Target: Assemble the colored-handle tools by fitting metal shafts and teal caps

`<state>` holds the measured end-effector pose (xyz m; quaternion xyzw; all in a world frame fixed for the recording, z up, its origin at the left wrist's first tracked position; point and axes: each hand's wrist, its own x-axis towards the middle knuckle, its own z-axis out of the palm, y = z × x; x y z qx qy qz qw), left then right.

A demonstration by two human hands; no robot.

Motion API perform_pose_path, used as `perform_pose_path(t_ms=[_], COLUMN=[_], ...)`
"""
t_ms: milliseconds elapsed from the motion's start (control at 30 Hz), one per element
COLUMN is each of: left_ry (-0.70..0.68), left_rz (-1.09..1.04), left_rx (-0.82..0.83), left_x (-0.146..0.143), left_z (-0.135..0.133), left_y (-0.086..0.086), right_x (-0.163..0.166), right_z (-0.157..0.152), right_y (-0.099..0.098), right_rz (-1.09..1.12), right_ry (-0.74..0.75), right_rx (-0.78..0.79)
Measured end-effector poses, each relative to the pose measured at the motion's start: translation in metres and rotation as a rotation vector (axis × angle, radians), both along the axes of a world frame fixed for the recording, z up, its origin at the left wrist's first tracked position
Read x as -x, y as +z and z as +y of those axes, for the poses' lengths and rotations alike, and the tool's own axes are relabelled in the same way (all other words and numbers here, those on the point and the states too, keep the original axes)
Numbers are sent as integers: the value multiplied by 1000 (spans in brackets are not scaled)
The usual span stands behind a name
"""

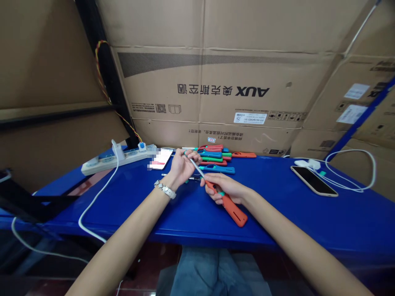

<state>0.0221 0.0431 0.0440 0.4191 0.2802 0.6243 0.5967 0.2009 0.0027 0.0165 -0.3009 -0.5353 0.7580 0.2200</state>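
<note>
An orange long-necked lighter [235, 210] with a metal tube slants above the front of the blue table. My right hand [225, 187] is closed round it near the trigger, where a teal part shows. The tube runs up to the left into my left hand [182, 166], which is turned palm up with fingers curled at its far end. That tip is mostly hidden by the fingers. Just beyond my hands lies a pile of similar lighters, among them a blue lighter [226, 169], a green lighter [212, 159] and an orange lighter [244, 155].
A white power strip [131, 157] with plugs and a white cable lies at the left. Near it is a lit phone [162, 159]. Another phone [314, 181] with a white charger cable rests at the right. Cardboard [212, 70] walls the table's back.
</note>
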Motion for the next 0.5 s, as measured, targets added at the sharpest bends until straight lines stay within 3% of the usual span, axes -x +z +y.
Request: perform_pose_path(t_ms=[200,267,367,500], left_ry=[107,197,290,294], left_rz=[3,210,726,1038], left_rx=[1,-76,-266,-408], left_x=[9,11,14,18], left_z=[13,16,17,14], left_y=[-6,-13,-26,-38], right_x=[-9,-13,-17,-19], right_z=[3,6,11,17], right_y=[5,8,10,11], right_rz=[-45,-35,16,101], right_ry=[-29,-70,-168,-291], right_rx=[24,30,57,121])
